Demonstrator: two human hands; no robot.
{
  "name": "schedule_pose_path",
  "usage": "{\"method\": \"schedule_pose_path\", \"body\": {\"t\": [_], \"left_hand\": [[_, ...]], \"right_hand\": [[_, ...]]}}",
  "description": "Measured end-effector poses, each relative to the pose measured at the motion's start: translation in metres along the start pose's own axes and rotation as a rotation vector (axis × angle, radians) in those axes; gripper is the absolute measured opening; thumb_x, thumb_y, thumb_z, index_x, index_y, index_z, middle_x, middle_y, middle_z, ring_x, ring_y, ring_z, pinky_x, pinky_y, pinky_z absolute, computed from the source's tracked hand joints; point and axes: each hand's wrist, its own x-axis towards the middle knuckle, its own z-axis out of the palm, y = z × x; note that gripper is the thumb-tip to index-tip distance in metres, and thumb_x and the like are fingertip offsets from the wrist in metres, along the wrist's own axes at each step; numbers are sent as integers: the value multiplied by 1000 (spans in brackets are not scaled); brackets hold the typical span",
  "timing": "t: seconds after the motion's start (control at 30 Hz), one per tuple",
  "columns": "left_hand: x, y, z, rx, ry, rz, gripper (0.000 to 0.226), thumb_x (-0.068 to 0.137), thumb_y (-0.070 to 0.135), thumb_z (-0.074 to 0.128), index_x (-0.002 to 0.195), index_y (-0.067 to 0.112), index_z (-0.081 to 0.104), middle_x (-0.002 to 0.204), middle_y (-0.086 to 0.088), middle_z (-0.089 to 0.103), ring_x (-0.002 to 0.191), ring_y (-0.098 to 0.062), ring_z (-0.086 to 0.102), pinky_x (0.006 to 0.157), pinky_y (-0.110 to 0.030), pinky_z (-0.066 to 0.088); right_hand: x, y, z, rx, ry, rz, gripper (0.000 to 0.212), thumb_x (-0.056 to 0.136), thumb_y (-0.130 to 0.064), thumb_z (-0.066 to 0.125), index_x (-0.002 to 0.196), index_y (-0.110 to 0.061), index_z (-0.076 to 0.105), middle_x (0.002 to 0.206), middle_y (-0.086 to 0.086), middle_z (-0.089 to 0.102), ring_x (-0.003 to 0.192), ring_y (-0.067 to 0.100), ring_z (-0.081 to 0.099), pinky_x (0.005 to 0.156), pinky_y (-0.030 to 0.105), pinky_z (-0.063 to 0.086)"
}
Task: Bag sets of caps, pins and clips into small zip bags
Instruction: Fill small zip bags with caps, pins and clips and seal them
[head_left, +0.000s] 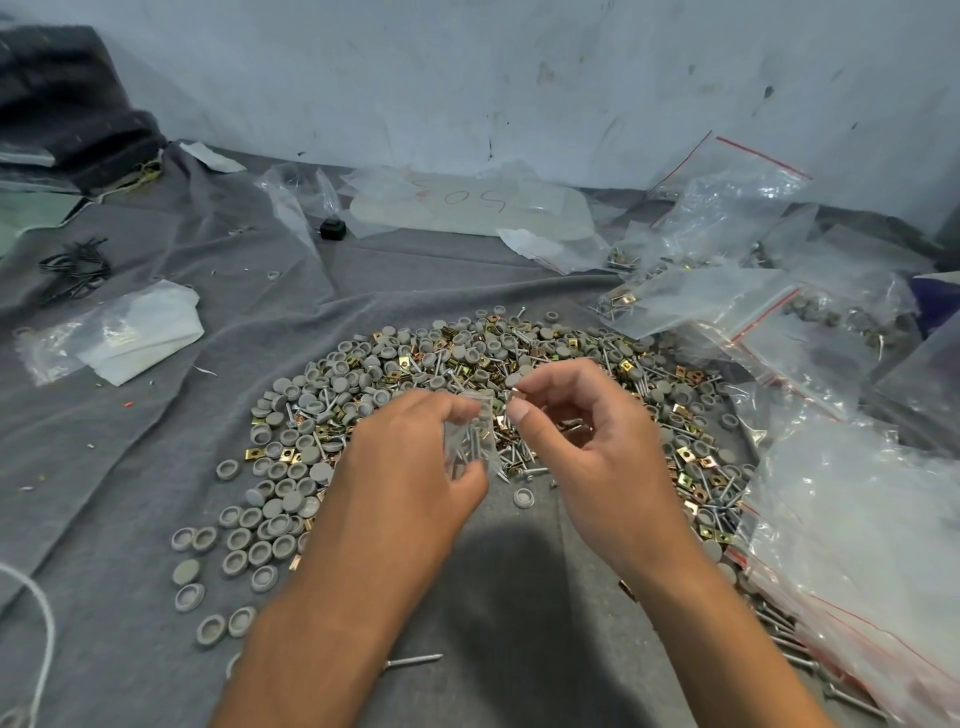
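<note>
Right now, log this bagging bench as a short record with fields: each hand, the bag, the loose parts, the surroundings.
left hand: left hand holds a small zip bag upright, pins inside
right hand: right hand pinches a small metal piece at the bag's mouth
loose parts: heap of grey caps, pins and brass clips on the grey cloth
right side: clear zip bags, some filled
far left: black cable

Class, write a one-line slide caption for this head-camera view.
Left hand holds a small zip bag of pins while right hand pinches a clip above it.
</note>
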Motion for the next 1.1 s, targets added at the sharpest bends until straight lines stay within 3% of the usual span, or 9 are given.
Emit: {"method": "schedule_pose_path", "body": {"t": [0.13, 0.23, 0.3, 0.4, 0.5, 0.6, 0.87, 0.97, 1.1], "left_hand": [[-1, 0, 0, -2, -11, 12, 44, 78, 29, 80, 119, 35, 67, 91, 27, 49, 77, 16, 44, 72, 1, 32], [-2, 0, -1, -19, -2, 16, 45, 78, 29, 81, 120, 35, 66, 90, 29, 49, 78, 19, 44, 76, 4, 31], [-3, 0, -2, -24, 2, 13, 45, 80, 29, 80, 122, 35, 65, 97, 28, 53, 78, 18, 45, 75, 1, 33], [-3, 0, -1, -26, 3, 11, 45, 81, 30, 78, 123, 37, 64, 109, 26, 57, 80, 17, 45, 76, -4, 33], [-3, 0, -1, -28, -6, 5, 44, 82, 31, 77, 124, 36, 64, 104, 27, 53, 79, 16, 44, 74, -3, 33], [-2, 0, -1, -25, -14, 2, 43, 83, 31, 76, 124, 36, 64, 101, 28, 50, 78, 16, 43, 73, -4, 33], [-3, 0, 0, -13, -20, -3, 43, 84, 32, 75, 126, 37, 62, 101, 28, 50, 79, 15, 43, 76, -8, 32], [-3, 1, -1, -10, -19, 0, 44, 85, 33, 74, 127, 37, 61, 105, 27, 51, 80, 16, 42, 81, -10, 34], [-3, 1, -1, -8, -20, 0, 45, 84, 33, 75, 127, 37, 61, 103, 28, 50, 79, 17, 43, 75, -6, 32]], "right_hand": [[-1, 2, 1, -254, -58, -108, 9, 91, -27, 74, 100, -28, 72, 90, -18, 69, 85, 4, 65, 71, 11, 45], [7, 6, -18, -202, 54, -19, 5, 93, -29, 70, 95, -34, 70, 89, -19, 69, 82, 3, 66, 67, 15, 51], [13, 13, -34, -302, 122, 32, 7, 94, -30, 70, 91, -36, 69, 86, -17, 69, 78, -1, 64, 63, 11, 49], [15, 30, -48, -523, 27, 179, 8, 94, -30, 71, 92, -36, 67, 85, -16, 67, 66, -1, 61, 51, 10, 46], [14, 40, -46, -722, -160, 311, 11, 93, -38, 71, 103, -36, 68, 98, -16, 66, 75, 4, 61, 69, 31, 57], [17, 42, -42, -872, -274, 300, 22, 90, -43, 73, 111, -36, 68, 104, -14, 64, 92, 9, 58, 81, 34, 52], [16, 42, -39, -813, -308, 321, 8, 92, -32, 73, 98, -32, 67, 90, -16, 63, 88, 8, 58, 80, 37, 53], [15, 44, -41, -774, -290, 321, 9, 92, -28, 73, 96, -32, 66, 89, -16, 63, 83, 0, 56, 71, 28, 49], [15, 46, -42, -724, -239, 298, 15, 91, -25, 74, 92, -34, 63, 86, -18, 62, 75, -6, 54, 58, 15, 35]]}}
